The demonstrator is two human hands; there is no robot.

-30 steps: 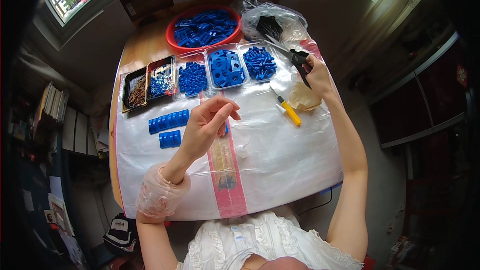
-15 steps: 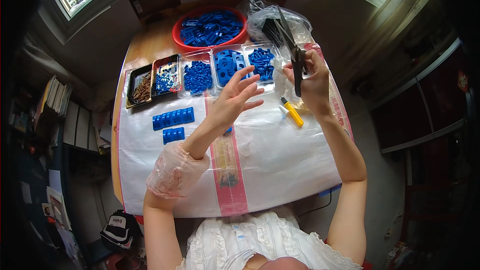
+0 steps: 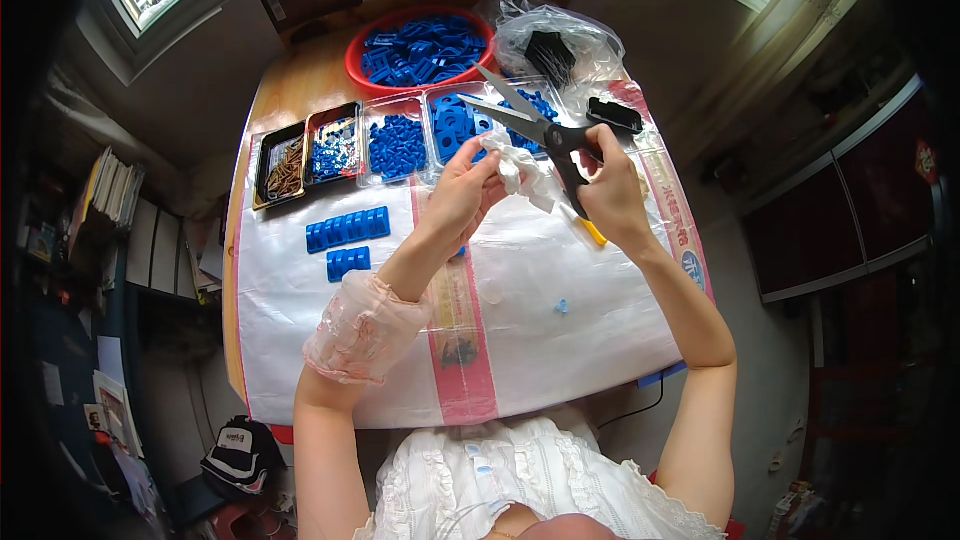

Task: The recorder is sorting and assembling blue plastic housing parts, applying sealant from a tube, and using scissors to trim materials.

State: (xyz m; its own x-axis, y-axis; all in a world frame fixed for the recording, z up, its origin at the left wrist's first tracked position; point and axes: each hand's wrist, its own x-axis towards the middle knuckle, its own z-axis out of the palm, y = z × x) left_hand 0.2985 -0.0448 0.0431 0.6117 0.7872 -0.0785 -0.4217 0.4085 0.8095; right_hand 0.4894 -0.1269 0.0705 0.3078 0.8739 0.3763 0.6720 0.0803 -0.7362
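Note:
My left hand pinches a crumpled white strip, thin and soft-looking, over the middle of the table. In my right hand are black-handled scissors, their blades spread and pointing up and left, just above the strip. Below the hands lies a yellow-handled tool, partly hidden by the scissor handle and right hand. A tiny light-blue piece rests on the white sheet. To the left sit a longer row of blue plastic parts and a shorter row.
Across the back run trays of brass-coloured screws, small shiny parts, small blue pieces and flat blue parts. Behind them stand a red basin of blue parts and a clear plastic bag. A black object lies at right.
The scissors have swung from upright to pointing left, and their blades have spread. My left hand, open before, has closed on the white strip. A tiny light-blue piece now shows on the sheet.

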